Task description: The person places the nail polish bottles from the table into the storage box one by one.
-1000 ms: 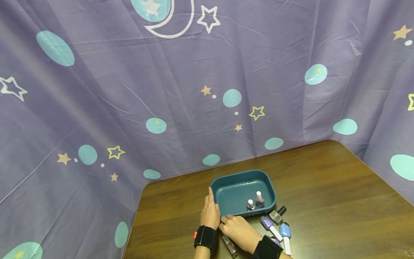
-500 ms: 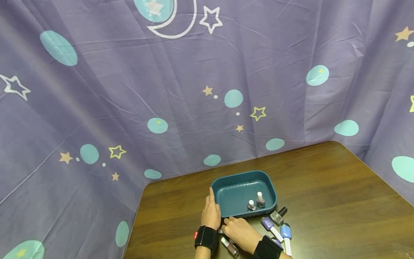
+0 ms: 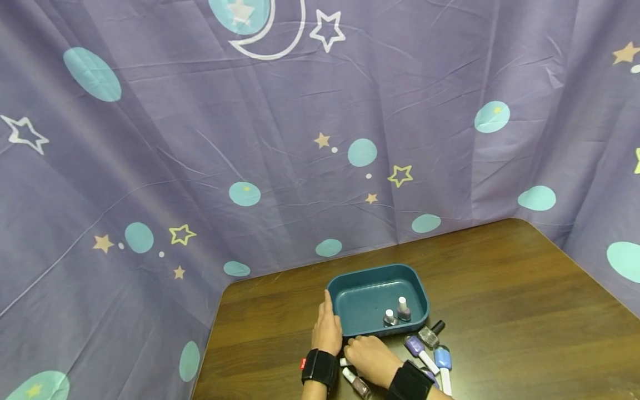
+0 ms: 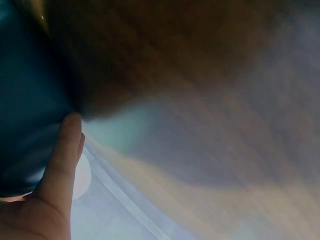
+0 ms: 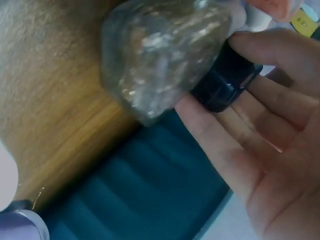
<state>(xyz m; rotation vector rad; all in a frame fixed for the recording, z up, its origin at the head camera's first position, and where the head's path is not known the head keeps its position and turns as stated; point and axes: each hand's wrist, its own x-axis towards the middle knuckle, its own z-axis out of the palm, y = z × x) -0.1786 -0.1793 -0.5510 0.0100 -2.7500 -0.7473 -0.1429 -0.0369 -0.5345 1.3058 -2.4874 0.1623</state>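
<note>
My left hand point(image 3: 327, 333) lies along the left wall of a teal tray point(image 3: 367, 303), one finger straight up at its corner; the left wrist view shows that finger point(image 4: 62, 160) against the tray's side. My right hand point(image 3: 371, 360) is just in front of the tray. In the right wrist view its thumb and fingers pinch the black cap of a clear, glittery nail polish bottle point(image 5: 160, 60); the head view hides it behind the hand. Two white-capped nail polish bottles point(image 3: 404, 310) stand in the tray. Between my wrists, a white cap point(image 3: 345, 361) and a brownish nail polish bottle point(image 3: 357, 384) show.
Right of my right hand lie a glitter bottle with a black cap point(image 3: 431, 334), a purple bottle point(image 3: 415, 345) and a blue bottle point(image 3: 442, 358), with another purple one partly hidden by the wristband. A patterned purple curtain point(image 3: 300, 111) surrounds the wooden table point(image 3: 500, 289).
My right hand has shifted slightly right, away from the left hand. A white cap has come into view between them, and the brownish bottle has turned a little. My left hand stays at the tray.
</note>
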